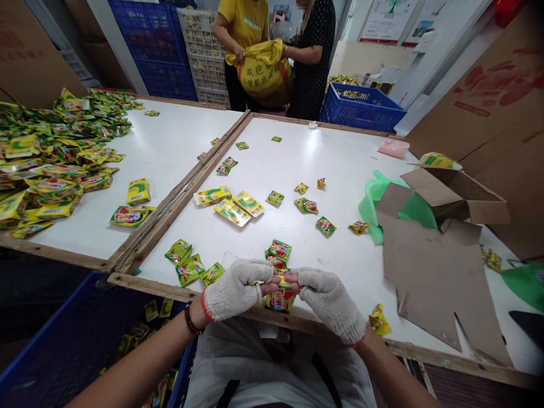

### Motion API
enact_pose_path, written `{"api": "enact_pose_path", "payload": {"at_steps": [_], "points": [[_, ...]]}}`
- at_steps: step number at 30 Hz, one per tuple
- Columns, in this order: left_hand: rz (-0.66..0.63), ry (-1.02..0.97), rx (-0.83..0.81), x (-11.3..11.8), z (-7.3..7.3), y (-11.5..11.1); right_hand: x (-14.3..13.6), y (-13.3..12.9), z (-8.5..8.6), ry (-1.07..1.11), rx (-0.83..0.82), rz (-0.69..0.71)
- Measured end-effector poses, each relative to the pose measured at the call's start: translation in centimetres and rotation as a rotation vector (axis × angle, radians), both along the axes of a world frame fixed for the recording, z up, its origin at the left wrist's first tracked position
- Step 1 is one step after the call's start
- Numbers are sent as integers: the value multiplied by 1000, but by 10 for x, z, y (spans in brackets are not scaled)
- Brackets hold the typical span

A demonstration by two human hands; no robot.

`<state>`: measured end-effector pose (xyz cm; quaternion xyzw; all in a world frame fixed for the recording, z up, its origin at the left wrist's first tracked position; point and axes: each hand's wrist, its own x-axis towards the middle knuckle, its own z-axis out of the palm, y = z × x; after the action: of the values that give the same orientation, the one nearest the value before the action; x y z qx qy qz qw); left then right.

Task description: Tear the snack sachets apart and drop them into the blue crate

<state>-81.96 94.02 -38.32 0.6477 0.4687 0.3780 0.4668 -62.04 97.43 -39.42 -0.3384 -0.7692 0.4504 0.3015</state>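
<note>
At the table's near edge, my left hand (242,288) and my right hand (325,297) wear whitish knit gloves with bare fingertips. Between them is a small yellow and green candy box (280,297), pinched near its upper end by the fingertips of both hands. Just beyond the box lie green candy packets (279,249) with red fruit pictures, partly hidden by the fingers. Several more green packets (189,270) lie left of my left hand. Farther up, flat yellow cartons (232,212) rest beside a loose packet (275,198).
A heap of packets (55,153) covers the left table beyond a wooden divider (182,190). On the right are a torn cardboard box (437,277), a green plastic basin (372,204) and a pink bundle (393,148). Across the table, two people hold a yellow sack (266,73) near a blue crate (361,110).
</note>
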Motion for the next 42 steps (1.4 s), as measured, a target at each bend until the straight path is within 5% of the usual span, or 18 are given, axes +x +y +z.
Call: {"api": "enact_pose_path", "payload": {"at_steps": [6, 11, 13, 14, 17, 22, 26, 28, 31, 33, 37, 42], "points": [[-8, 144, 160, 2, -8, -12, 10, -15, -30, 110, 124, -4], [234, 268, 75, -36, 0, 23, -21, -17, -19, 120, -217, -304], [302, 539, 152, -60, 1, 50, -41, -30, -5, 131, -335, -122], [286, 700, 193, -71, 1, 63, -51, -38, 1, 104, -327, 64], [178, 992, 254, -96, -5, 98, -69, -56, 10, 47, -264, 278], [224, 935, 264, -102, -14, 120, -56, -37, -2, -26, -288, 77], [310, 714, 267, -69, -8, 93, -31, -8, -17, 132, -347, -211], [237, 451, 226, -41, -6, 68, -22, 1, -23, 252, -335, -340], [64, -144, 3, 3, -12, 29, -17, 3, -26, 383, -361, -383], [127, -330, -111, 24, -21, 10, -16, -1, -27, 391, -418, -368], [335, -390, -173, 38, -40, -9, -13, -14, -30, 312, -420, -357], [310, -131, -109, 26, -41, -13, -4, -17, -34, 134, -303, -380]]}}
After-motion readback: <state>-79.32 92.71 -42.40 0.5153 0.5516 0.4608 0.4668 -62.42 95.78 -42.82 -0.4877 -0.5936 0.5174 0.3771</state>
